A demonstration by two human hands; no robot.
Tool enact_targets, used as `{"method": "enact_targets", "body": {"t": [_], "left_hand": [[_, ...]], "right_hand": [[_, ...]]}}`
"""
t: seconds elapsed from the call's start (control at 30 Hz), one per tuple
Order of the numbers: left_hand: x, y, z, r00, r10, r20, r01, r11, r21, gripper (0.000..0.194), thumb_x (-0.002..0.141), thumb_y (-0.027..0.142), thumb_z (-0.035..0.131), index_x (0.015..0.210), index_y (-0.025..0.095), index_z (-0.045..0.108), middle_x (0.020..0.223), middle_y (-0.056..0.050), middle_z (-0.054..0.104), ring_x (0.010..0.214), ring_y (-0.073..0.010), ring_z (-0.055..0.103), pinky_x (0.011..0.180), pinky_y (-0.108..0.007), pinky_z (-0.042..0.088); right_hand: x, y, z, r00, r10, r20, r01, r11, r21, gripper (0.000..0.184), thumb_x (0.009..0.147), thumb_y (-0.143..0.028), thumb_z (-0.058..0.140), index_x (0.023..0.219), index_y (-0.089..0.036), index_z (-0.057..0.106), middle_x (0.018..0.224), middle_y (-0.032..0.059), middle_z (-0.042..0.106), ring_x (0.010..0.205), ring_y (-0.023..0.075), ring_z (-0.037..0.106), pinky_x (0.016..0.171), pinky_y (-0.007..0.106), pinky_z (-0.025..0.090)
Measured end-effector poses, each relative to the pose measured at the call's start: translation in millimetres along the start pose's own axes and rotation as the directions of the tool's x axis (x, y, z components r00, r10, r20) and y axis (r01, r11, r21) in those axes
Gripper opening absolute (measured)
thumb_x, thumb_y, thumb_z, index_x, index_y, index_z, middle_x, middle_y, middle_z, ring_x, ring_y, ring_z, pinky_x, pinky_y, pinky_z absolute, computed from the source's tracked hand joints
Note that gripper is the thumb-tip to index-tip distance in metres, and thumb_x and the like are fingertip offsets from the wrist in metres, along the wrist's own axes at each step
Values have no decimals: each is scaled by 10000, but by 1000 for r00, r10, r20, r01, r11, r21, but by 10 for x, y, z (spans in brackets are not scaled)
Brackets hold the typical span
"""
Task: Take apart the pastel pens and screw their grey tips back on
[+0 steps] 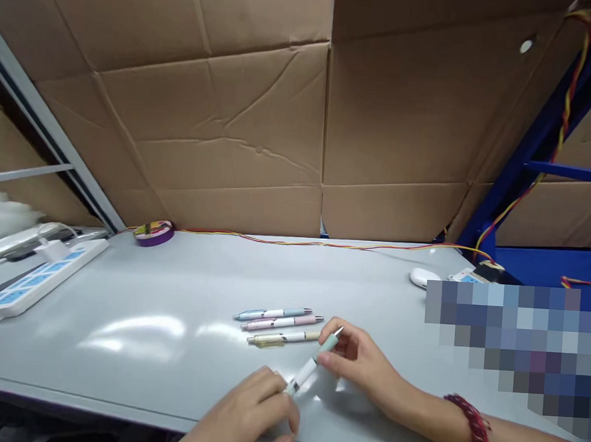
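Note:
A pale green and white pen (311, 367) slants up to the right above the table's near part, its silver tip at the upper end. My right hand (354, 358) pinches it near the tip between thumb and fingers. At the lower end of the same pen, my left hand (251, 412) has its curled fingers closed around it. Just beyond lie three more pens side by side: a blue one (272, 313), a pink one (282, 323) and a yellow one (283, 339), all with tips pointing right.
A grey-white table (171, 287) carries a purple tape roll (154, 234) at the back left and a power strip (41, 279) at the far left. A white mouse-like object (425, 277) lies at the right. Cardboard (232, 110) walls the back; red-yellow wires (284, 240) run along it.

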State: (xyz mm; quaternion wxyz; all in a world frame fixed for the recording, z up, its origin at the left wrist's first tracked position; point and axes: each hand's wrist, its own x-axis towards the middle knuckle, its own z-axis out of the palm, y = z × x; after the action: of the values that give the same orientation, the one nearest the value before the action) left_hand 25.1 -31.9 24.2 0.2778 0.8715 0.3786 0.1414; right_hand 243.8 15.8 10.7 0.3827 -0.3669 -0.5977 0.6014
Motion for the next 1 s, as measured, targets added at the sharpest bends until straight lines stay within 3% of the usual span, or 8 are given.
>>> {"method": "enact_targets", "body": {"t": [0.07,0.17,0.27,0.4,0.6,0.67,0.8,1.0], "left_hand": [[-22,-15,-182,997,-68,-41,72,992,107,111,870,276,459,932,251,548,1094,-41,561,1031,-195,516,873,-298,462],[-24,-177,-285,977,-101,-189,154,944,291,240,862,327,463,1083,268,538,1411,-52,339,1308,-283,270,1039,-445,335],[48,-400,-270,961,-172,-215,245,890,385,599,833,505,479,1364,268,340,1513,-84,131,1369,-345,108,1060,-537,267],[286,-593,-305,960,-274,-49,269,869,414,799,819,656,375,1448,213,156,1508,-148,97,1365,-366,71,1052,-571,217],[940,-693,-440,978,-171,118,115,919,377,812,829,676,313,1440,154,193,1481,-166,187,1360,-349,113,1074,-513,213],[1164,-763,-427,998,-62,29,45,920,390,735,875,628,251,1427,142,240,1471,-136,253,1360,-307,177,1092,-453,223],[1400,-943,-376,996,-27,-87,62,904,424,700,898,586,246,1402,101,288,1451,-138,312,1352,-300,215,1105,-432,201],[1359,-1067,-341,980,-42,-195,125,892,435,616,902,551,297,1356,140,366,1410,-134,386,1316,-308,298,1078,-466,248]], "right_hand": [[41,0,-107,987,-159,35,162,937,-309,189,802,-366,598,806,-185,544,695,-7,530,607,117,471,544,231,399],[92,18,-211,895,-369,249,436,611,-661,121,855,-260,519,803,-196,608,810,50,603,812,179,524,728,311,445],[137,57,-196,886,-389,251,421,450,-787,179,852,-242,510,992,-199,614,1153,103,566,1079,226,480,909,388,418],[236,125,-112,956,-199,217,283,415,-865,543,880,-359,455,1366,-133,368,1443,154,311,1319,282,285,1062,481,284],[624,170,-230,978,-84,192,209,311,-927,638,926,-492,269,1433,-107,233,1480,131,218,1366,280,187,1107,503,174],[814,169,-327,982,-82,170,187,284,-940,638,935,-475,237,1425,-66,240,1473,156,227,1363,277,197,1107,492,181],[1132,174,-480,974,-110,197,221,289,-931,610,938,-460,236,1416,-82,270,1457,156,277,1356,268,225,1106,472,188],[1264,227,-532,938,-287,193,313,469,-825,529,928,-423,304,1367,-131,358,1416,134,373,1319,243,315,1092,441,235]]}}
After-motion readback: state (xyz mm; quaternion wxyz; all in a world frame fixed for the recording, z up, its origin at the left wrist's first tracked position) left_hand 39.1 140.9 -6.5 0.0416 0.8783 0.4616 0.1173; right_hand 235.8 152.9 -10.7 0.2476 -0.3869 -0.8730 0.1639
